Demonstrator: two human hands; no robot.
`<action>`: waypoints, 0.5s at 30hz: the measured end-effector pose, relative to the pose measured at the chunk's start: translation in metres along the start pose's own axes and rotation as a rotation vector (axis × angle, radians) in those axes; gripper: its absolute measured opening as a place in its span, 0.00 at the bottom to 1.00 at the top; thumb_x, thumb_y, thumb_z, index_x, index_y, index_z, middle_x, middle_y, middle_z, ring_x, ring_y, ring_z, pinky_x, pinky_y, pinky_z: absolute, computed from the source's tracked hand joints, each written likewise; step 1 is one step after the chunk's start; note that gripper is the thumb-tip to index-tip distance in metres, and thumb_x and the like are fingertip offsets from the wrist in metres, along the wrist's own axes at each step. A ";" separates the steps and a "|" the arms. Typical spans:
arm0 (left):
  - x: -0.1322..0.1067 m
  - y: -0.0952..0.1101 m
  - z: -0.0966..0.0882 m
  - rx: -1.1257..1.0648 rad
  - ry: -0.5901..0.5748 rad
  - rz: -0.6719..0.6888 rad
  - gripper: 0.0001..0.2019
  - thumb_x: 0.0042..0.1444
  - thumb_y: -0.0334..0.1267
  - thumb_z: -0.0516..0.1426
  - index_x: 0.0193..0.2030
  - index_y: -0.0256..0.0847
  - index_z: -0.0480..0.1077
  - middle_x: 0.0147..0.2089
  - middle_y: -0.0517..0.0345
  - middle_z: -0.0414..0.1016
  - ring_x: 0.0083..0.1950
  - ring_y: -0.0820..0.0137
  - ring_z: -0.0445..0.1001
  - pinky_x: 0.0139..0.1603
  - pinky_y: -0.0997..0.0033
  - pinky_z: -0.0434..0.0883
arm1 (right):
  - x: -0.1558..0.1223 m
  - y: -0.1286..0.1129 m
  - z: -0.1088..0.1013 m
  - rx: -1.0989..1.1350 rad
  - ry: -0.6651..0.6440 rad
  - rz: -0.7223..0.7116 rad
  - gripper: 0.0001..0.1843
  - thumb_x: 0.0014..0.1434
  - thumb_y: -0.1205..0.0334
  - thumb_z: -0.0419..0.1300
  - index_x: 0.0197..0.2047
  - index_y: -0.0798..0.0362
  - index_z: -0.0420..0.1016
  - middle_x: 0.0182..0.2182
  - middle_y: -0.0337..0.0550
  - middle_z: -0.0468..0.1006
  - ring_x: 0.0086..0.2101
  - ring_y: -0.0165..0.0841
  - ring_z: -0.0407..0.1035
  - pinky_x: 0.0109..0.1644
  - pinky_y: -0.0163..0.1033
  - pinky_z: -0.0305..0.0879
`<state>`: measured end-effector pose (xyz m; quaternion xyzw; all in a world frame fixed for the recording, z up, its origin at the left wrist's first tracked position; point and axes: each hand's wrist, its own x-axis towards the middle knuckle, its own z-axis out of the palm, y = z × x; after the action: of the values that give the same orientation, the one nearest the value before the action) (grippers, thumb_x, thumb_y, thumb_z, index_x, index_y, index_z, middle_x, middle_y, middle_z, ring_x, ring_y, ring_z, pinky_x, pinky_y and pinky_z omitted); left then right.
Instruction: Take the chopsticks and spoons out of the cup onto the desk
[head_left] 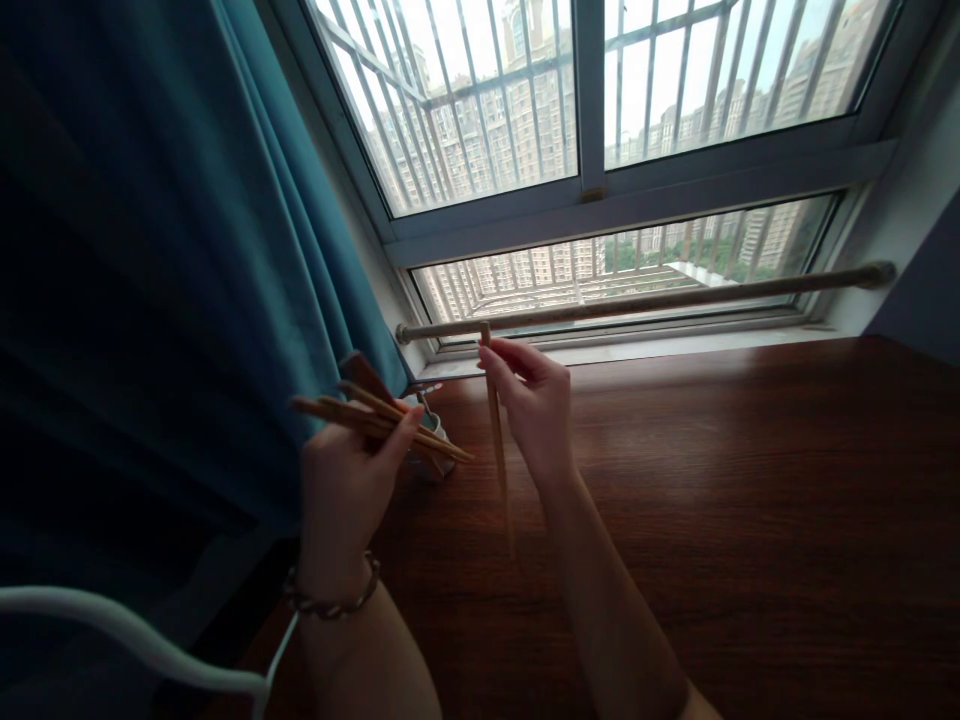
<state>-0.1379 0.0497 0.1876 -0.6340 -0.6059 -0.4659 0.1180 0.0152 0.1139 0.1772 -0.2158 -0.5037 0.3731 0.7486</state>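
My left hand is closed around a bundle of wooden chopsticks, which lie across the fingers with their thin ends pointing right. My right hand pinches a wooden chopstick near its thick upper end, and its thin end hangs down over the table; whether it is one stick or a pair pressed together I cannot tell. Behind the left hand stands a light-coloured cup, partly hidden by the bundle. A dark brown flat piece shows above the bundle; I cannot make out whether it is held.
A dark reddish wooden table spreads below the hands. Beyond it a metal rail runs in front of the barred window. A blue curtain hangs at the left. A pale curved tube crosses the lower left.
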 end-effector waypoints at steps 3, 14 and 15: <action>0.009 -0.017 0.035 -0.086 -0.407 -0.083 0.12 0.53 0.46 0.58 0.32 0.37 0.73 0.33 0.54 0.77 0.37 0.61 0.75 0.33 0.68 0.67 | 0.006 0.043 0.000 -0.006 -0.139 0.187 0.13 0.54 0.57 0.61 0.35 0.60 0.77 0.27 0.42 0.75 0.28 0.30 0.68 0.28 0.31 0.62; 0.000 -0.103 0.158 0.194 -0.745 -0.352 0.15 0.57 0.42 0.54 0.34 0.28 0.73 0.34 0.41 0.76 0.38 0.61 0.75 0.33 0.69 0.65 | -0.035 0.226 0.017 0.340 0.250 0.875 0.06 0.56 0.71 0.52 0.32 0.61 0.70 0.19 0.34 0.65 0.18 0.25 0.58 0.20 0.29 0.57; -0.005 -0.107 0.166 0.205 -0.768 -0.367 0.15 0.57 0.42 0.54 0.34 0.29 0.72 0.34 0.43 0.76 0.38 0.63 0.75 0.34 0.69 0.66 | -0.039 0.234 0.017 0.370 0.261 0.885 0.07 0.57 0.71 0.51 0.30 0.61 0.68 0.18 0.35 0.65 0.18 0.25 0.59 0.21 0.29 0.57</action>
<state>-0.1570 0.1905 0.0507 -0.6281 -0.7514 -0.1472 -0.1384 -0.0891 0.2296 -0.0030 -0.3175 -0.1913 0.7081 0.6010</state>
